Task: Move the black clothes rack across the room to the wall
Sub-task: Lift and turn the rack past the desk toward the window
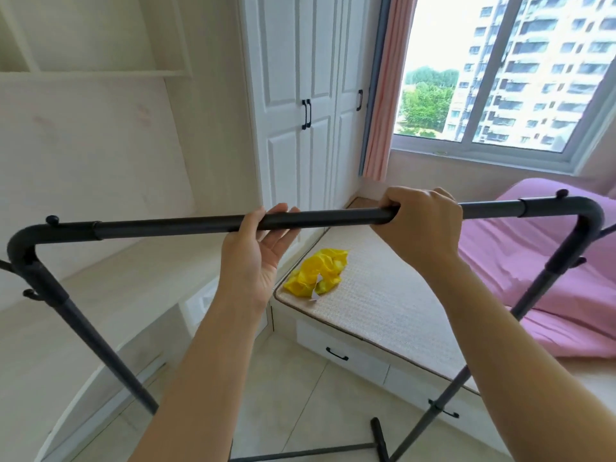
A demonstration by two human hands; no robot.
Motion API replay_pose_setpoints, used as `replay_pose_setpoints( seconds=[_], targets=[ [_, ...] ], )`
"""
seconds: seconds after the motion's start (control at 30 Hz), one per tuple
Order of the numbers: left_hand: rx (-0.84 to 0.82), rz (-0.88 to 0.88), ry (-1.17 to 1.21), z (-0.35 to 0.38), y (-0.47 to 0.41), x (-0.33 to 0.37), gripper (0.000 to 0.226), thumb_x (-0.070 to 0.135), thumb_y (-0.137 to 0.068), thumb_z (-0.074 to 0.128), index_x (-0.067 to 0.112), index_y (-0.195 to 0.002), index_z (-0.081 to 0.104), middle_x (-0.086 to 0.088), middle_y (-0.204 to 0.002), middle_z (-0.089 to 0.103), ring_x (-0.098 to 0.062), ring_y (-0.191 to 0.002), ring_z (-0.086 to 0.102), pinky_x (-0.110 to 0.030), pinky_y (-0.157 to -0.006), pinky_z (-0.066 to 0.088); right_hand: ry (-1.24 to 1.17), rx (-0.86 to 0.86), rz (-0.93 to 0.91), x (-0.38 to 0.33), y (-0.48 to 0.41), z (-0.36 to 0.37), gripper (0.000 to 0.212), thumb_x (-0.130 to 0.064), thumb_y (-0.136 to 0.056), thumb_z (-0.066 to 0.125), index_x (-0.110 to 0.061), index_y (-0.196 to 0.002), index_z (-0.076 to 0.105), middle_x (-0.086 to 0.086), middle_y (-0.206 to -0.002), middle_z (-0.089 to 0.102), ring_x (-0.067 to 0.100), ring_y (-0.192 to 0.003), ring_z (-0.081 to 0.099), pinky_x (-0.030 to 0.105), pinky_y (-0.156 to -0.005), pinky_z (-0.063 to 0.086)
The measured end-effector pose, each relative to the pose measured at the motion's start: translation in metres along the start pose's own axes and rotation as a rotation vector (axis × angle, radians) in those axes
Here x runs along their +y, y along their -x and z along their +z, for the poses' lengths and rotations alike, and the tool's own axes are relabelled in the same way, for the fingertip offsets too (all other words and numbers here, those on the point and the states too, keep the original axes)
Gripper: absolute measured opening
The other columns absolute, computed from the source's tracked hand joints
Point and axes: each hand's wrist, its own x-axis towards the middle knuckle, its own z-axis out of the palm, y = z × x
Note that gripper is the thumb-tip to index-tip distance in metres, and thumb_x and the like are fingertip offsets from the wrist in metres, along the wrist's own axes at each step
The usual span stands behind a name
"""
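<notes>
The black clothes rack stands right in front of me, its top bar running across the view at chest height. Two slanted legs drop from the curved corners to a base bar on the tiled floor. My right hand is wrapped over the top bar, right of its middle. My left hand is under the bar left of the middle, palm up, thumb over the bar and fingers loosely extended behind it, not closed. No clothes hang on the rack.
A raised bed platform with drawers lies behind the rack, holding a yellow cloth and a pink duvet. A white wardrobe stands at the back, a window with a pink curtain on the right, a pale desk on the left.
</notes>
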Motion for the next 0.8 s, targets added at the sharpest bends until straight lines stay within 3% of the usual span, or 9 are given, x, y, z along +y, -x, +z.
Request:
replay_pose_setpoints(
  seconds=[0.1,0.37,0.63,0.8],
  targets=[
    [-0.053,-0.057,0.002,0.012,-0.004,-0.016,0.006,0.006,-0.095,0.053,0.004,-0.099,0.049,-0.016,-0.081,0.074,-0.036,-0.096,0.071,-0.048,-0.082,0.059,0.056,0.015,0.043,0.018,0.006,-0.014,0.014,-0.019,-0.068,0.074,-0.018,-0.058,0.063,-0.004,-0.043,0.055,0.020,-0.042,0.043,0.023,-0.063,0.030],
    [-0.186,-0.206,0.020,0.052,-0.005,-0.061,0.011,0.004,-0.095,0.051,0.005,-0.084,0.050,-0.015,-0.076,0.074,-0.036,-0.090,0.071,-0.048,-0.079,0.059,0.206,0.051,0.174,0.064,0.025,-0.053,0.013,-0.012,-0.063,0.074,-0.015,-0.056,0.063,-0.007,-0.041,0.039,0.021,-0.043,0.033,0.023,-0.060,0.025],
    [-0.289,-0.338,0.023,0.082,-0.004,-0.109,0.007,0.003,-0.093,0.054,0.005,-0.087,0.051,-0.017,-0.081,0.074,-0.041,-0.107,0.066,-0.048,-0.078,0.060,0.344,0.089,0.259,0.111,0.044,-0.082,0.011,-0.016,-0.065,0.076,-0.017,-0.058,0.067,0.000,-0.040,0.053,0.024,-0.042,0.039,0.024,-0.061,0.028],
    [-0.347,-0.379,-0.001,0.107,0.003,-0.136,0.010,0.002,-0.093,0.053,0.003,-0.084,0.054,-0.016,-0.078,0.074,-0.031,-0.084,0.074,-0.046,-0.077,0.061,0.427,0.069,0.295,0.137,0.055,-0.105,0.009,-0.023,-0.071,0.073,-0.018,-0.064,0.070,-0.002,-0.044,0.056,0.024,-0.045,0.043,0.024,-0.061,0.027]
  ],
)
